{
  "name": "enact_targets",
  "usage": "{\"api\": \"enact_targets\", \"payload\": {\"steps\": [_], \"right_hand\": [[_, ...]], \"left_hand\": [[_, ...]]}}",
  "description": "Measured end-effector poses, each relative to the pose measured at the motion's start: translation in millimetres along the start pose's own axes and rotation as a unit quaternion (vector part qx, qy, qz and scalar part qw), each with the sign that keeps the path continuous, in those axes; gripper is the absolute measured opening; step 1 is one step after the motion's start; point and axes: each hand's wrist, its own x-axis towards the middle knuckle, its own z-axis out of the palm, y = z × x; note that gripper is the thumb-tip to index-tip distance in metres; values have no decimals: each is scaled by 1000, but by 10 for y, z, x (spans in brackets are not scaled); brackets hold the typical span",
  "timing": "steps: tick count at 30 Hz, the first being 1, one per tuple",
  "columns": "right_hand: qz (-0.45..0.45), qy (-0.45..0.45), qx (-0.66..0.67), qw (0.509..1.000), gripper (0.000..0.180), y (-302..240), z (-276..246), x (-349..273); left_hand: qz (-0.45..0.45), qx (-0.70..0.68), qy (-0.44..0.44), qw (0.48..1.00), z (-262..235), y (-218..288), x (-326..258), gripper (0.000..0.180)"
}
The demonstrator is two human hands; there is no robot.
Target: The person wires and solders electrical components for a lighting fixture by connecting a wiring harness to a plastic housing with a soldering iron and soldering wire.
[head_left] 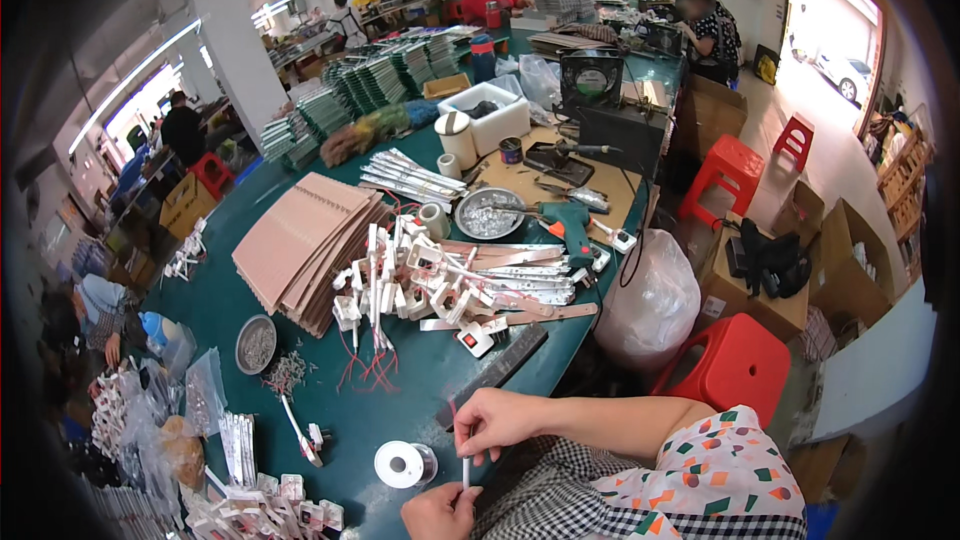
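Between my two hands stands a thin white tube [466, 472], roughly upright near the table's front edge. My right hand [492, 424] pinches its upper end, and a short bit of red, perhaps wire, shows beside those fingers. The thumb and fingers of my left hand [440, 513] are closed on the lower end. Just left of them is a white spool [402, 464], its round face turned up. A dark bar [495, 376] lies beyond my right hand. Farther off is a pile of white plastic fittings [410, 275] with red wires.
A stack of pinkish boards [305, 240] lies behind the fittings, near a metal bowl [490, 214] and a green glue gun [568, 230]. Small screws fill a dish [256, 344] at left. More white fittings [265, 510] lie front left. A red stool [728, 370] stands right.
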Motion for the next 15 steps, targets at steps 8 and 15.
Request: {"api": "enact_targets", "payload": {"steps": [8, 15], "right_hand": [[5, 12, 7, 1000, 15, -160, -7, 38], [-31, 31, -21, 999, 11, -34, 102, 58]], "left_hand": [[-5, -23, -1, 1000, -22, 11, 30, 24], [-14, -16, -18, 1000, 14, -26, 20, 24]]}}
